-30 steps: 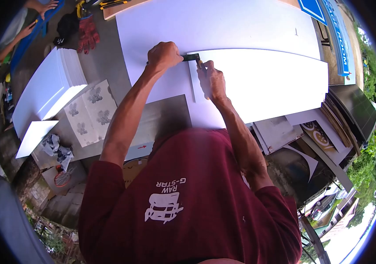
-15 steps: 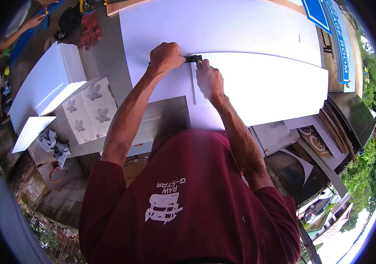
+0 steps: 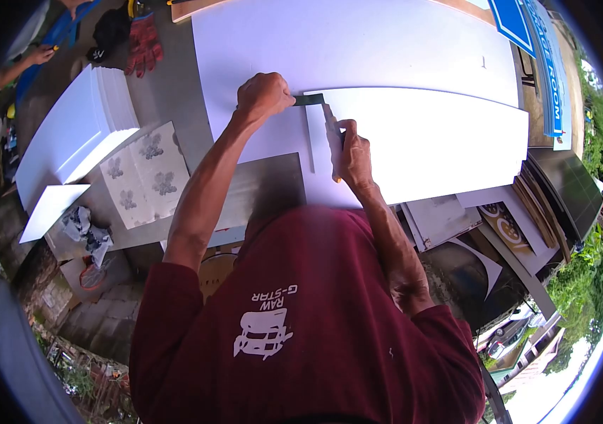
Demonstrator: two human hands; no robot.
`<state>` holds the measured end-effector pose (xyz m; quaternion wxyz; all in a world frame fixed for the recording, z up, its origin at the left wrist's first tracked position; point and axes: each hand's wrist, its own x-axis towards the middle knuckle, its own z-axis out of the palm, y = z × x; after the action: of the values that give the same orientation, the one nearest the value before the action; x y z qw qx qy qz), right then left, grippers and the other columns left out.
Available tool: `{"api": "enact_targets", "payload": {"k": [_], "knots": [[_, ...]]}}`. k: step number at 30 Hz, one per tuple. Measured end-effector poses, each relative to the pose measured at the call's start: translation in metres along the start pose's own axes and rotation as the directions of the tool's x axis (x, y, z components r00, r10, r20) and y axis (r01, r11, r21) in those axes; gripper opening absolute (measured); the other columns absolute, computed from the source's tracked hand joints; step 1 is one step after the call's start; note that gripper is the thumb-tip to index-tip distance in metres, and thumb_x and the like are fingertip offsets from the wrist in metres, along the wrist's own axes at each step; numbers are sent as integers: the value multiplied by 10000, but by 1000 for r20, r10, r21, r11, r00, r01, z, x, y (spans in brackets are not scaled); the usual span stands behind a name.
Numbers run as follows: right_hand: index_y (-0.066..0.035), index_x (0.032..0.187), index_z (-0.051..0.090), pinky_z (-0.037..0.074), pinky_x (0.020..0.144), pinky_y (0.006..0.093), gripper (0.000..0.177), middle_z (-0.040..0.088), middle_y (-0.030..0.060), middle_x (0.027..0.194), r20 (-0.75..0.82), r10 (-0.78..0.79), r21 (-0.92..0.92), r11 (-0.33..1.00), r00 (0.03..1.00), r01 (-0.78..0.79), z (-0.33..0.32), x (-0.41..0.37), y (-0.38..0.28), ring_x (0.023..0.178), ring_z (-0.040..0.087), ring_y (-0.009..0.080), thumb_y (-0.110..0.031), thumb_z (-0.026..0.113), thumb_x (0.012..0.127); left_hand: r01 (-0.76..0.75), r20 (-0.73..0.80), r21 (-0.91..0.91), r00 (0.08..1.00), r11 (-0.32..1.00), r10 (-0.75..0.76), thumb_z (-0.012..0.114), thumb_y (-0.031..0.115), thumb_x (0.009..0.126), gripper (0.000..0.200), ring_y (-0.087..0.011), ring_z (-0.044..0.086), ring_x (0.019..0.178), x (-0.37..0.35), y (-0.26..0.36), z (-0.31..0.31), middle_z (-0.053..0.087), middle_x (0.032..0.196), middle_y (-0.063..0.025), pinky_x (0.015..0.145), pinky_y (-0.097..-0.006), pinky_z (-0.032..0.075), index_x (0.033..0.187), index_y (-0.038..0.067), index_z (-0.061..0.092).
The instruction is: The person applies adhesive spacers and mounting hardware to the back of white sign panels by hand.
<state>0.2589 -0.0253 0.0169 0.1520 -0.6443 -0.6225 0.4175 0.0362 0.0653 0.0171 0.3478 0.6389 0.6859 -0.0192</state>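
Observation:
My left hand (image 3: 265,95) is closed in a pinch on the end of a short dark green strip (image 3: 308,100). The strip lies across the upper left corner of a bright white sheet (image 3: 428,141). Just to the right, my right hand (image 3: 353,152) is wrapped round a utility knife (image 3: 334,134) with yellow parts. Its tip points up toward the strip's right end; whether it touches cannot be made out. Beneath lies a larger white board (image 3: 358,49). A thin grey line runs down along the sheet's left side.
A stack of white sheets (image 3: 79,127) and a panel with grey floral prints (image 3: 147,177) lie on the left. Beyond are a red glove (image 3: 145,46) and another person's hand (image 3: 42,54). Blue signs (image 3: 545,71) stand upper right; board offcuts (image 3: 513,219) lie lower right.
My right hand has drawn back toward me and slightly right with the knife, so more of the knife shows. My left hand stays on the strip. The other person's hand has moved.

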Motion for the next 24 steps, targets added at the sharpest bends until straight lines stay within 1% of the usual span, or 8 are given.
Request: {"api": "enact_targets", "payload": {"k": [1, 4, 8, 9, 15, 18, 21, 24], "knots": [[-23, 1109, 449, 540, 634, 511, 273, 681, 236, 741, -31, -62, -27, 998, 998, 61, 1, 3, 3, 683, 694, 423, -177, 610, 951, 15, 10, 2, 1000, 1000, -15, 777, 296, 771, 196, -241, 720, 779, 0, 1, 0, 750, 786, -65, 782, -380, 550, 876, 133, 799], [-18, 1092, 453, 536, 624, 508, 262, 681, 232, 740, 30, -24, -65, 998, 999, 26, 1, 15, -1, 685, 690, 431, -170, 609, 948, -7, -9, 10, 1000, 1000, 7, 777, 302, 770, 203, -243, 719, 778, -2, 2, 0, 750, 787, -65, 782, -385, 548, 882, 133, 800], [-17, 1050, 452, 544, 650, 527, 247, 688, 251, 812, 17, -101, -79, 992, 995, 102, 12, 31, -5, 702, 686, 450, -167, 615, 940, 18, 21, 21, 1000, 1000, -19, 778, 307, 766, 209, -246, 718, 778, 1, 1, 0, 749, 784, -66, 781, -386, 547, 878, 132, 799], [-13, 1037, 449, 548, 659, 537, 244, 689, 263, 846, 3, -144, -114, 983, 990, 144, 15, 34, -5, 711, 686, 455, -162, 615, 937, 22, 23, 18, 999, 1000, -23, 778, 308, 766, 209, -247, 718, 778, 1, 1, 1, 748, 782, -66, 781, -385, 547, 876, 131, 799], [-13, 1031, 447, 545, 632, 545, 234, 685, 252, 814, -8, -203, -230, 953, 979, 196, 22, 39, -4, 691, 678, 457, -147, 610, 931, 21, 8, 13, 1000, 1000, -21, 778, 303, 767, 200, -246, 717, 773, -1, 0, 2, 747, 775, -63, 779, -383, 547, 868, 132, 800], [-55, 1019, 461, 538, 594, 506, 215, 688, 213, 784, -29, -211, -262, 945, 977, 197, 25, 40, -1, 651, 675, 426, -172, 618, 929, 24, 9, 20, 1000, 1000, -24, 778, 299, 768, 194, -247, 718, 772, 1, 0, 2, 746, 773, -62, 776, -382, 548, 865, 132, 799], [-55, 989, 467, 533, 593, 514, 190, 681, 207, 740, 2, -206, -277, 940, 979, 199, 26, 38, -2, 637, 669, 436, -161, 611, 923, 6, -20, 11, 1000, 1000, -6, 777, 298, 769, 190, -247, 720, 773, -1, 1, 2, 745, 768, -61, 772, -381, 551, 860, 133, 799], [-25, 1021, 513, 541, 652, 554, 151, 681, 262, 774, 114, -111, -295, 945, 987, 141, 20, 23, -7, 708, 684, 454, -141, 567, 940, -30, -87, 19, 996, 999, 32, 775, 298, 771, 187, -249, 722, 774, 3, -3, 9, 744, 766, -63, 772, -380, 553, 861, 135, 799]]}}
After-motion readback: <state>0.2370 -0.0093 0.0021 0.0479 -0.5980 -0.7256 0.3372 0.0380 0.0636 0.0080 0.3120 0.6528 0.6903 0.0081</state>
